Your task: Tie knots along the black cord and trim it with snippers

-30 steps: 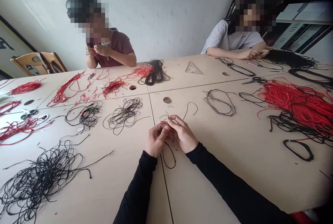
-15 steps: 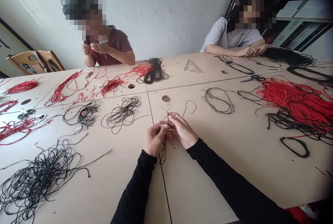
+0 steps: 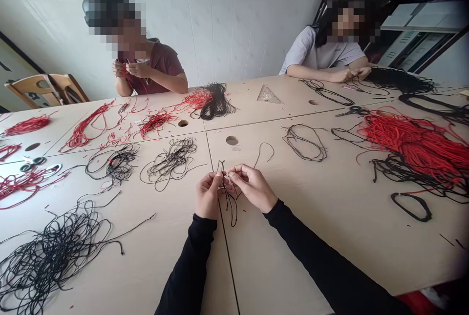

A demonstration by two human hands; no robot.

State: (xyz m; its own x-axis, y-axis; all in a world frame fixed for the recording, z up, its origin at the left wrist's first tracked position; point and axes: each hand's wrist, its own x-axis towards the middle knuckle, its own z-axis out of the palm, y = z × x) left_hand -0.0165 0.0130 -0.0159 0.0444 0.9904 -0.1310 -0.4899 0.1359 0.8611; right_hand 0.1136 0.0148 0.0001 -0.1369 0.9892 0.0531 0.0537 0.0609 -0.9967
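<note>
At the middle of the view, my left hand (image 3: 209, 194) pinches a black cord (image 3: 231, 210), whose loops hang down below the fingers and whose short ends stick up above them. Close by on the right, my right hand (image 3: 255, 188) is closed, thumb against forefinger, on a thin part of the cord. A thin strand curves up behind that hand. Only a small gap separates the fingertips of the two hands. The finest part of the cord between them is too small to make out.
Black cord tangles (image 3: 54, 251) lie at left, with a looser bundle (image 3: 174, 158) nearer. Red cords (image 3: 410, 144) and scissors (image 3: 357, 110) are at right. A set square (image 3: 269, 94) lies further back. Two people sit opposite, their hands on cords.
My hands have moved slightly apart, the left one leftward. My right fingers have come down from above the left ones. The cord's loops now hang more plainly in view.
</note>
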